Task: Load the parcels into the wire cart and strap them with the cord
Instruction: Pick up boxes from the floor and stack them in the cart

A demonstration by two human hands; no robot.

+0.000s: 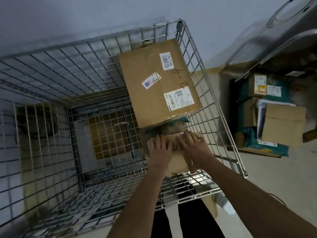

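Cardboard box point(173, 157), small and brown, lies in the wire cart point(68, 69) under flat left hand point(158, 152) and right hand point(193, 145), close together.

A pale wall point(68, 18) rises behind, meeting a light floor point(283, 182). At upper right a grey metal rack point(291, 40) juts out, blurred. A flat brown board point(109, 134) lies on the floor.

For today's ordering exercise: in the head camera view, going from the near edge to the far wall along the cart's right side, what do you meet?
Left hand and right hand flat on a small parcel → large cardboard box → wire cart's far corner.
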